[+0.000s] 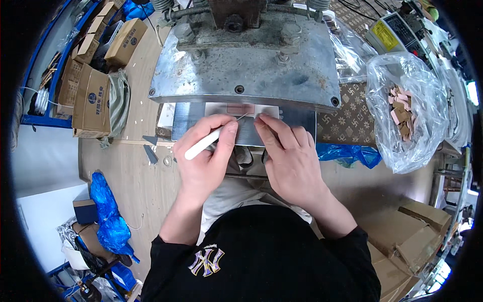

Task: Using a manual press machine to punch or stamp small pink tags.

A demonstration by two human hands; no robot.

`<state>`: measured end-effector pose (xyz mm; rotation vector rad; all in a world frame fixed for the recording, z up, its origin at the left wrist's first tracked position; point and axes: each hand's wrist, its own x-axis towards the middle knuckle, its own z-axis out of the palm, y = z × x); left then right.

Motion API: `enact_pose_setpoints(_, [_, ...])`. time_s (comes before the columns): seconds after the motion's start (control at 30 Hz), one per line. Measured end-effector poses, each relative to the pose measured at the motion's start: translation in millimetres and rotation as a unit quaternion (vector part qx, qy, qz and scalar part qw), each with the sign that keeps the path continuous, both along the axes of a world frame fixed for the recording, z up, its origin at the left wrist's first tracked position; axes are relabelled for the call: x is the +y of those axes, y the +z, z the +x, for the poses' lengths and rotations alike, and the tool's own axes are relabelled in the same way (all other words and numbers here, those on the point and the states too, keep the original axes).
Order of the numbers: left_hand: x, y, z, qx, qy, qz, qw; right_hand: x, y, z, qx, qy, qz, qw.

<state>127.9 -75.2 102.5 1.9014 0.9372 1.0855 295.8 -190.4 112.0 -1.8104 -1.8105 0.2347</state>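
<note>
A white-handled tool with a thin metal tip, like an awl (203, 144), is pinched in my left hand (202, 156). Its tip points at a small pink rectangular piece (240, 108), which lies on a pale flat plate (216, 109) just below the front edge of the machine's upper block. My right hand (292, 161) rests with its fingers stretched forward, fingertips at the right part of the pale plate. Its thumb is mostly hidden. Beneath both hands is the metal bed (186, 123) of the press.
The heavy steel press block (244, 70) hangs over the far side of the plate. A clear bag (402, 116) of pink and brown pieces stands at right, near a control box (395, 32). Cardboard boxes (90, 100) are at left; blue plastic (108, 216) lies on the floor.
</note>
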Motion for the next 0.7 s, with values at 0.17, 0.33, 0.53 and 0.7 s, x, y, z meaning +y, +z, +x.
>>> enact_pose_setpoints(0.17, [3,-4,7,0.003,0.011,-0.027,1.000,3,-5,0,-0.008,-0.023,0.006,1.000])
enact_pose_setpoints(0.33, [2,0,10,-0.005,0.006,-0.048,0.999,2,-6,0,-0.003,-0.024,0.012,1.000])
enact_pose_setpoints(0.53, [3,16,16,0.037,-0.007,-0.065,0.997,2,-7,1,0.004,-0.023,0.015,1.000])
enact_pose_setpoints(0.7, [6,15,14,0.100,-0.057,0.100,0.988,3,-6,1,0.009,-0.026,0.019,0.999])
